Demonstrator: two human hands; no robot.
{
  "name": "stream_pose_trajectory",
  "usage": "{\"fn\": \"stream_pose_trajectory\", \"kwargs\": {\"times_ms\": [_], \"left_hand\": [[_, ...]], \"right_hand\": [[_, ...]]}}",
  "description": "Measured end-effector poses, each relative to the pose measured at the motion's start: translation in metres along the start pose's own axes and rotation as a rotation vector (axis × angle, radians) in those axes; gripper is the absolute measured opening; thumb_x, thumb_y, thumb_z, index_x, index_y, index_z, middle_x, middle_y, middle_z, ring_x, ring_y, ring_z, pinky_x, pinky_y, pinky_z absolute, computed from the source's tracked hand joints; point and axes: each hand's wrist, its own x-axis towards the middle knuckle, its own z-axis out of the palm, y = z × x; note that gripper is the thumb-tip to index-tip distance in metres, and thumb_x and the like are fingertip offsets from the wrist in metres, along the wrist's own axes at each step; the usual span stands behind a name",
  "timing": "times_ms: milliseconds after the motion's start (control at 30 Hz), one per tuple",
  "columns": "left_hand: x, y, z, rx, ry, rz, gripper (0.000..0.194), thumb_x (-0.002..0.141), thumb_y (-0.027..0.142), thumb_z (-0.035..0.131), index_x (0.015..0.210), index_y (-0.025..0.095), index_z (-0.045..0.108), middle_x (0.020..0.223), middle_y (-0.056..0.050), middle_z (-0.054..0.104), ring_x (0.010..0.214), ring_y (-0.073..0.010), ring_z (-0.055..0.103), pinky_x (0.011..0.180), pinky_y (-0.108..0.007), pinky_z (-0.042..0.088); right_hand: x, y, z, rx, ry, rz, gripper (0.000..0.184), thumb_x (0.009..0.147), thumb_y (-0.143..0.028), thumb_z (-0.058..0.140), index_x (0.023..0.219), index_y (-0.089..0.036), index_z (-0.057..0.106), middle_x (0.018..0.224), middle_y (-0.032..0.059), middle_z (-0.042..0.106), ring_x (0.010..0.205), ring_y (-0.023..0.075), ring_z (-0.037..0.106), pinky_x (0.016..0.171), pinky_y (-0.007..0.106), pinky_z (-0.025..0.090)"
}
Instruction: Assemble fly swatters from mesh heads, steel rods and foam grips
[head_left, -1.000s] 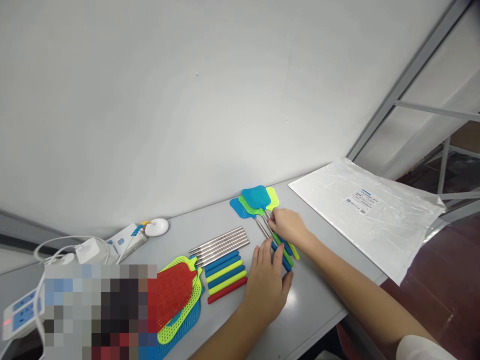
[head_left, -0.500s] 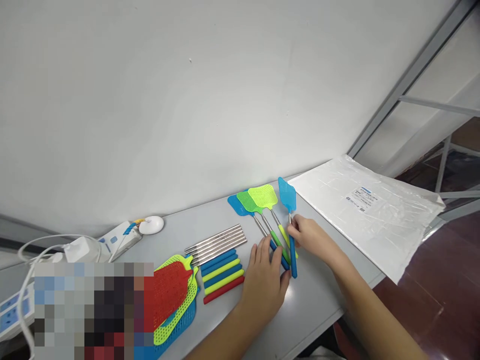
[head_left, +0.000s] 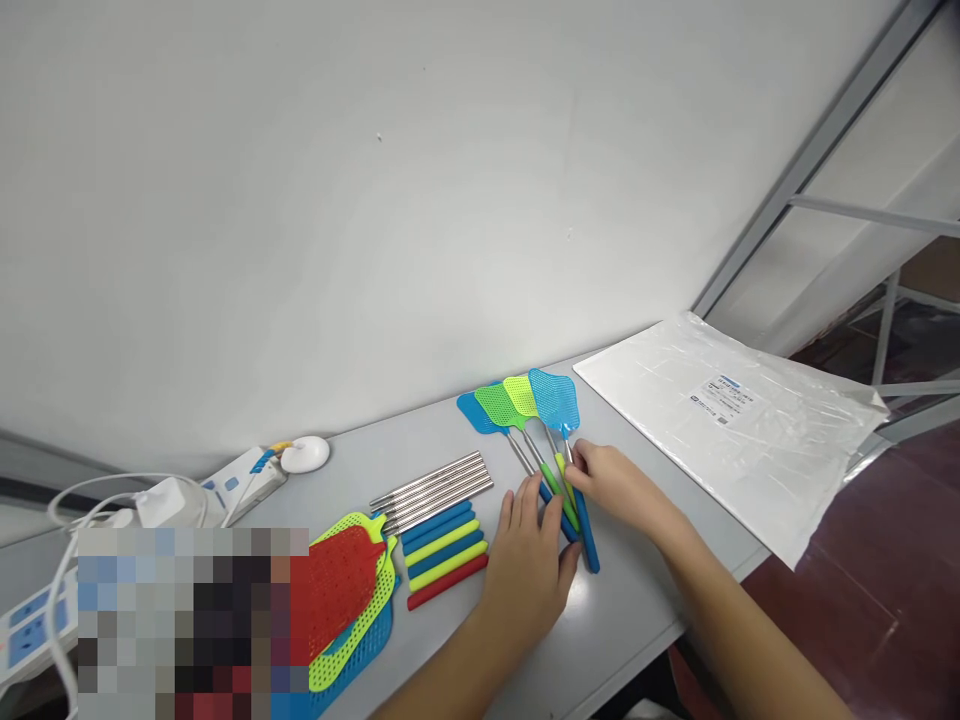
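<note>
Here we pinch the rightmost blue swatter [head_left: 555, 398] in the right hand [head_left: 611, 482], its long axis running from the wall [head_left: 450, 250] toward us; the left hand [head_left: 529, 565], loosely spread, lies left of it by other handles [head_left: 551, 479]

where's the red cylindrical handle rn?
Head view, lower middle: the red cylindrical handle lies alongside a yellow-green cylindrical handle, on its near side, with its right end close to the left hand.
</note>
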Motion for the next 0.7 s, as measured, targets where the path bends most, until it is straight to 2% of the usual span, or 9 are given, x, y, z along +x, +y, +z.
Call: {"fn": "stream_pose_trajectory", "kwargs": {"times_ms": [167, 333, 533, 700], "left_hand": [[0.001, 0.001, -0.001, 0.003, -0.007, -0.011, 0.044, 0.091, 0.028, 0.052, 0.133, 0.015, 0.048, 0.152, -0.020, 0.035, 0.144, -0.0343, 0.031, 0.115, -0.058, 0.029], [0.002, 0.002, -0.003, -0.009, -0.024, -0.026, 0.042, 0.090, 0.029, 0.053, 0.130, 0.015, 0.050, 0.151, -0.020, 0.036, 0.143, -0.0344, 0.032, 0.115, -0.059, 0.029], [0.001, 0.003, -0.005, -0.030, -0.033, -0.036, 0.040, 0.091, 0.029, 0.052, 0.128, 0.018, 0.050, 0.152, -0.019, 0.035, 0.143, -0.0342, 0.033, 0.115, -0.060, 0.029], [0.001, 0.004, -0.005, -0.045, -0.025, -0.037, 0.039, 0.090, 0.028, 0.052, 0.128, 0.018, 0.050, 0.152, -0.018, 0.035, 0.143, -0.0330, 0.032, 0.115, -0.060, 0.028]], "right_hand": [[0.030, -0.014, -0.011, -0.142, -0.031, -0.067, 0.016, 0.085, -0.027, 0.049, 0.071, -0.021, 0.050, 0.067, 0.0037, 0.060, 0.060, 0.0160, 0.052, 0.054, 0.028, 0.025], [0.051, -0.025, -0.009, -0.263, -0.039, -0.096, 0.018, 0.083, -0.028, 0.054, 0.067, -0.020, 0.053, 0.069, 0.0067, 0.062, 0.064, 0.0202, 0.058, 0.055, 0.029, 0.024], [0.052, -0.021, 0.000, -0.257, -0.040, -0.104, 0.018, 0.088, -0.031, 0.052, 0.074, -0.021, 0.053, 0.072, 0.0061, 0.063, 0.064, 0.0195, 0.058, 0.054, 0.028, 0.025], [0.048, -0.004, 0.001, -0.125, -0.017, -0.104, 0.031, 0.097, -0.045, 0.041, 0.078, -0.022, 0.051, 0.075, 0.0032, 0.064, 0.066, 0.0165, 0.057, 0.056, 0.027, 0.030]]}}
